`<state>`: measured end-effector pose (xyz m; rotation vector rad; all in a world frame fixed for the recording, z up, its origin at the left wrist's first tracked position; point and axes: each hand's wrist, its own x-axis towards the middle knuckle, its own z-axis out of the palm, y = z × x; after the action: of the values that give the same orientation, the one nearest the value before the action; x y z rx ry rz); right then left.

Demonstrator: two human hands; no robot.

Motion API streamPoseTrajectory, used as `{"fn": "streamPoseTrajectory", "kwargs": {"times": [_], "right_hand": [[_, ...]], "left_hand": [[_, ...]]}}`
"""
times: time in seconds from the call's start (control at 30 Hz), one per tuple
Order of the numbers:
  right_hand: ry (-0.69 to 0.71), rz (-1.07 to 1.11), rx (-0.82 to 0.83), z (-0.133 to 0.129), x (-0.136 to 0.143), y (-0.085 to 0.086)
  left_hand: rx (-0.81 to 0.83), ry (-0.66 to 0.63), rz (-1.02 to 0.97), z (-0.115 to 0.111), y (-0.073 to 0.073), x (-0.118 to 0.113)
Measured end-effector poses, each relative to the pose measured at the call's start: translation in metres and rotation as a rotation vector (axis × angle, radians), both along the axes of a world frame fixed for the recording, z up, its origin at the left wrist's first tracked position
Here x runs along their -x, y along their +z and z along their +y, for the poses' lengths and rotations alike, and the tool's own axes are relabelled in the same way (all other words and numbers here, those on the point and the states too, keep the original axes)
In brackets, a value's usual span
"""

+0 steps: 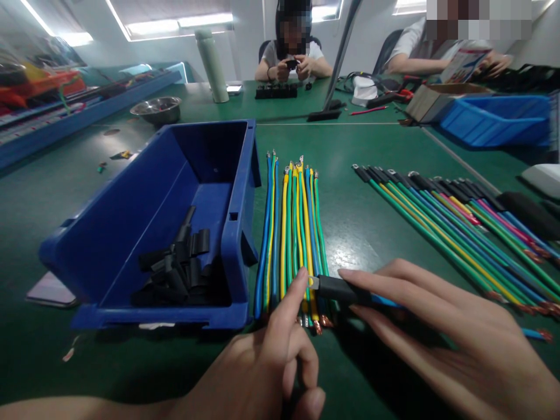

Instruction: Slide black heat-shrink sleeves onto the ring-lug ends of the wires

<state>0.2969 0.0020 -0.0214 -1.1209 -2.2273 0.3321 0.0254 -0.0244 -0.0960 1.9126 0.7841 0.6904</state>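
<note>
Between the fingers of my right hand (429, 326) is a blue cable (387, 301) whose end is covered by a black sleeve (339, 290). A metal lug (313, 283) sticks out of the sleeve. The index finger of my left hand (280, 344) points out and its tip touches or nearly touches the lug; the other fingers are curled, holding nothing visible. Beneath lies a row of blue, yellow and green cables (284, 233) with bare copper ends toward me. To the left, a dark blue bin (153, 315) holds loose black sleeves (175, 271).
Cables with black-sleeved ends (437, 216) lie at the right. Farther back are a metal bowl (156, 109), a pale green bottle (212, 67), a dark stand (324, 114) and a light blue bin (494, 119). Two people sit across the green table (301, 137).
</note>
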Motion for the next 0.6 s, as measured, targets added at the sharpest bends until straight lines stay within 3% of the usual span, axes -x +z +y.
{"fn": "streamPoseTrajectory", "kwargs": {"times": [0.2, 0.6], "right_hand": [[-0.104, -0.012, -0.048, -0.002, -0.003, -0.004], [-0.083, 0.023, 0.070, -0.005, -0.012, -0.008]], "left_hand": [[0.078, 0.015, 0.001, 0.000, 0.003, 0.002], [0.088, 0.011, 0.033, 0.003, 0.002, 0.001]]}}
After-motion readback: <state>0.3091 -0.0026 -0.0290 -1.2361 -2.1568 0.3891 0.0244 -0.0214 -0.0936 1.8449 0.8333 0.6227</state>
